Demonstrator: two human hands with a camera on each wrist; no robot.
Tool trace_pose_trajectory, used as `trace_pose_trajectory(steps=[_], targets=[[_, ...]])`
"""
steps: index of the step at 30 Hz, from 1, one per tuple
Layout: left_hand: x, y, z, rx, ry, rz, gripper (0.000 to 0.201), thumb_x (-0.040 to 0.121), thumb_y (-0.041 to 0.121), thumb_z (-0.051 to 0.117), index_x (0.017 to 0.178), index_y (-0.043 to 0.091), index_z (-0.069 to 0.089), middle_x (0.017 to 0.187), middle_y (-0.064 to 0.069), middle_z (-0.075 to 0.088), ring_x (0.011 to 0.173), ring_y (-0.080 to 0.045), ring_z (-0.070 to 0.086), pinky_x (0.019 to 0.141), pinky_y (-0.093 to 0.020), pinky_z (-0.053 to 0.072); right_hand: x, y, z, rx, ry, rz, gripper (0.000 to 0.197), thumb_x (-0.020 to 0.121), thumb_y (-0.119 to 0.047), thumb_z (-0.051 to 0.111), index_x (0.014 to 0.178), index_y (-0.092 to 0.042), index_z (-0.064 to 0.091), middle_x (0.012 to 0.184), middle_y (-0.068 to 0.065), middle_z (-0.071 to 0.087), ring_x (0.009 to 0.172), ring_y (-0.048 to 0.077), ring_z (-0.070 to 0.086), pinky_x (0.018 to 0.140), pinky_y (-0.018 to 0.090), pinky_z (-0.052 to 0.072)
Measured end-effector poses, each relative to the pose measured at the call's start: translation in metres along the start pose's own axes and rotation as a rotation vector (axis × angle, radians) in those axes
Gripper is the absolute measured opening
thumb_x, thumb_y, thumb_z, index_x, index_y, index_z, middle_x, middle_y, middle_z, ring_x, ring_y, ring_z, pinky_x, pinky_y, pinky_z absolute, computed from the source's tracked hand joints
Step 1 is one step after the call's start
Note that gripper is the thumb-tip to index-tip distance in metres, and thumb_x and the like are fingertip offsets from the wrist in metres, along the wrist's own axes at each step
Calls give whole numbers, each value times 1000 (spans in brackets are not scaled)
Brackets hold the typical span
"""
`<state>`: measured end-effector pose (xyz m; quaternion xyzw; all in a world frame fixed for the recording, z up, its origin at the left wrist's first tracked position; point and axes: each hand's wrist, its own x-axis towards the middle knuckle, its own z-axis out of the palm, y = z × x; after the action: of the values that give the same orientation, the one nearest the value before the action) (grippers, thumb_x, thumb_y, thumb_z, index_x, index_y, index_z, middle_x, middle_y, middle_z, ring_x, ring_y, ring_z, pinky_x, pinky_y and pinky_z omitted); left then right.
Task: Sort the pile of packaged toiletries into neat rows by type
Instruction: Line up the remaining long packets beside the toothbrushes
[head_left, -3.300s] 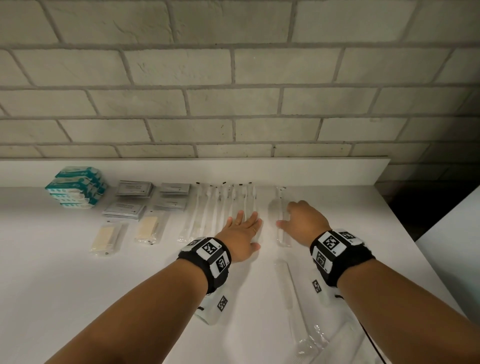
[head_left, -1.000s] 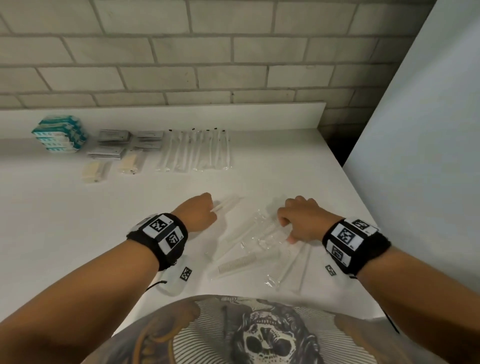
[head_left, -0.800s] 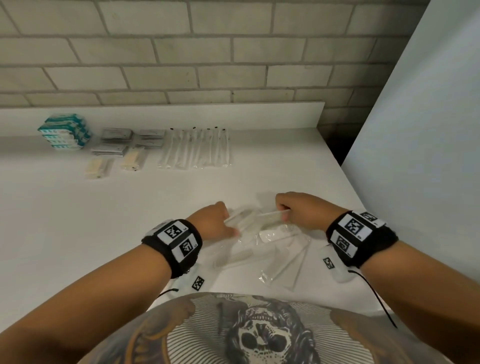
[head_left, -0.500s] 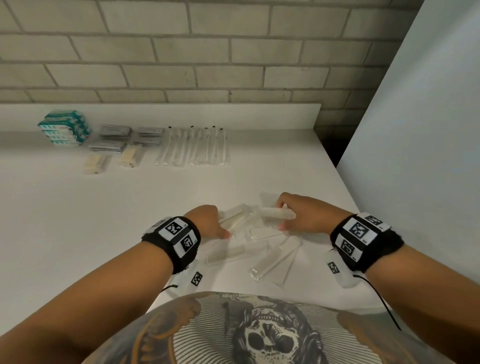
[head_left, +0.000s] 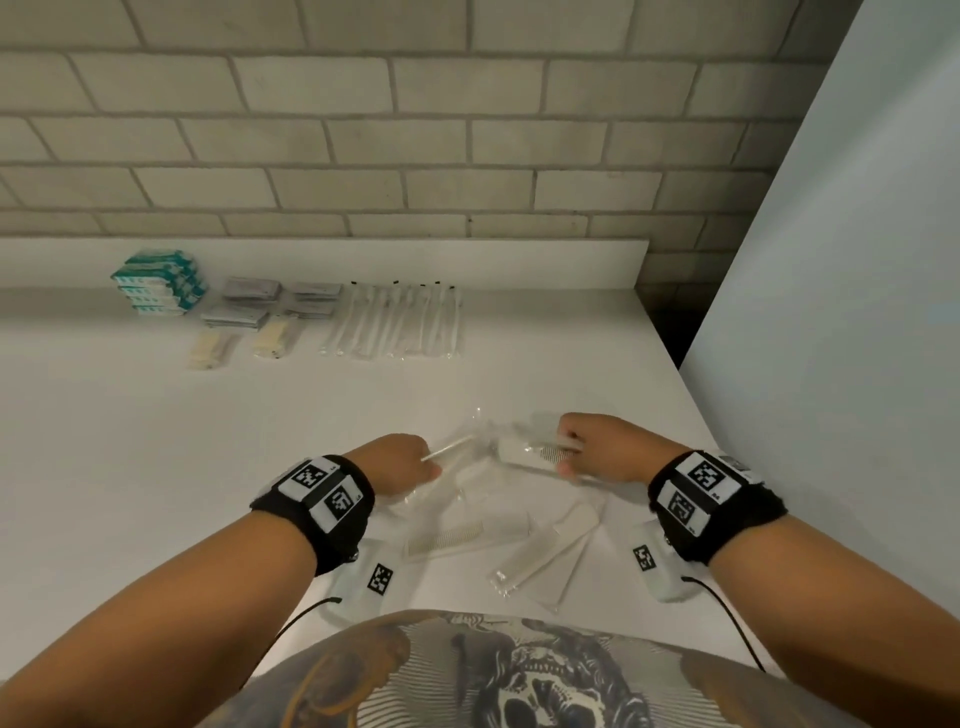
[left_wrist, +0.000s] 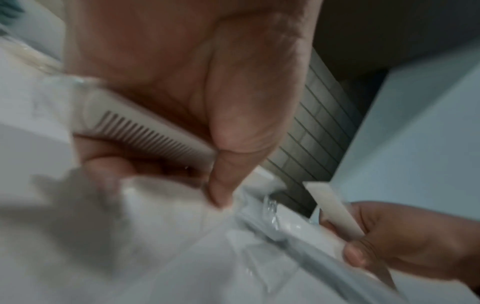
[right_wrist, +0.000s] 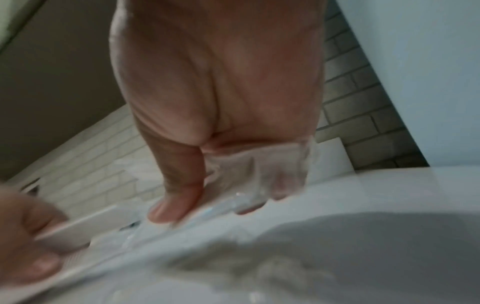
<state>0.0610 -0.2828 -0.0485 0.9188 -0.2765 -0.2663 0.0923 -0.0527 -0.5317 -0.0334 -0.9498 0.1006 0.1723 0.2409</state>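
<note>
On the white table (head_left: 156, 467), near its front edge, lies a loose pile of white combs in clear wrappers (head_left: 447, 538). My left hand (head_left: 423, 465) grips one wrapped comb (left_wrist: 145, 133) just above the pile; its teeth show in the left wrist view. My right hand (head_left: 566, 454) pinches another wrapped comb (head_left: 530, 454) by its end, thumb (right_wrist: 179, 201) on the clear wrapper (right_wrist: 259, 174). The two held combs point toward each other. Two more wrapped combs (head_left: 550, 545) lie below my right hand.
Along the back ledge stand sorted rows: teal boxes (head_left: 156, 283), grey sachets (head_left: 249, 301), beige bars (head_left: 270, 338) and wrapped toothbrushes (head_left: 400, 322). A tall white panel (head_left: 831, 312) borders the table's right edge. A brick wall (head_left: 415, 130) rises behind.
My hands came back from the rear row to the pile near me. Each has taken hold of a wrapped comb and raised it a little off the table.
</note>
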Motion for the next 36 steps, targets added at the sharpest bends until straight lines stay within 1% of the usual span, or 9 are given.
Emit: trace_pose_trajectory(steps=[6, 10, 12, 15, 18, 22, 26, 31, 36], targets=[[22, 14, -28, -537, 322, 48, 12, 92, 28, 56, 85, 19, 55, 76, 2, 56, 68, -16, 54, 68, -29, 46, 49, -13, -63, 170, 192, 97, 24, 86, -31, 68, 100, -17, 55, 104, 3, 60, 87, 17, 55, 64, 24, 39], [47, 33, -51, -953, 336, 78, 29, 88, 18, 66, 114, 12, 52, 91, -8, 64, 75, -17, 64, 69, -28, 55, 90, -26, -91, 76, 350, 264, 54, 88, -45, 62, 127, -8, 55, 128, 15, 55, 119, 32, 50, 98, 39, 43], [62, 39, -61, -1077, 308, 98, 34, 88, 15, 67, 117, 9, 50, 92, -10, 63, 75, -17, 63, 69, -27, 55, 103, -35, -92, 287, 478, 161, 50, 90, -46, 58, 116, -4, 61, 115, 16, 63, 108, 31, 58, 95, 41, 47], [87, 46, -69, -1192, 208, 142, 37, 87, 11, 69, 116, 2, 49, 93, -21, 64, 78, -21, 63, 68, -30, 57, 110, -56, -78, 637, 262, -54, 40, 94, -42, 54, 101, -6, 67, 90, 7, 69, 81, 21, 64, 82, 38, 51], [111, 47, -65, -1112, 151, 84, 38, 85, 10, 69, 117, 1, 50, 100, -24, 67, 76, -23, 65, 68, -34, 58, 132, -56, -54, 603, 111, -10, 28, 97, -31, 51, 112, -13, 66, 105, 7, 71, 91, 20, 66, 79, 31, 51], [135, 41, -48, -1136, 143, -132, 45, 94, 12, 53, 134, 11, 31, 90, -11, 64, 58, -19, 59, 47, -26, 45, 159, -33, -44, 377, 126, 214, 40, 99, -35, 41, 121, -6, 57, 117, 14, 63, 105, 29, 60, 94, 39, 47], [153, 41, -44, -844, 244, -145, 42, 96, 27, 49, 134, 17, 31, 118, -14, 59, 87, -26, 63, 77, -37, 52, 170, -9, -60, 416, 185, 301, 41, 99, -34, 41, 123, -5, 56, 116, 14, 63, 105, 30, 60, 97, 43, 47], [162, 54, -56, -286, 329, 151, 42, 99, 22, 41, 141, 21, 40, 137, -4, 50, 122, -25, 50, 102, -34, 39, 180, 17, -65, 636, 172, 360, 38, 96, -33, 52, 123, -8, 57, 107, 14, 68, 99, 34, 66, 92, 48, 53], [159, 48, -64, 121, 634, 599, 38, 91, 15, 49, 114, 40, 68, 104, 10, 58, 97, -20, 44, 87, -31, 28, 170, 18, -69, 622, 171, 338, 26, 95, -30, 57, 107, -8, 64, 89, 13, 68, 82, 31, 66, 79, 39, 55]])
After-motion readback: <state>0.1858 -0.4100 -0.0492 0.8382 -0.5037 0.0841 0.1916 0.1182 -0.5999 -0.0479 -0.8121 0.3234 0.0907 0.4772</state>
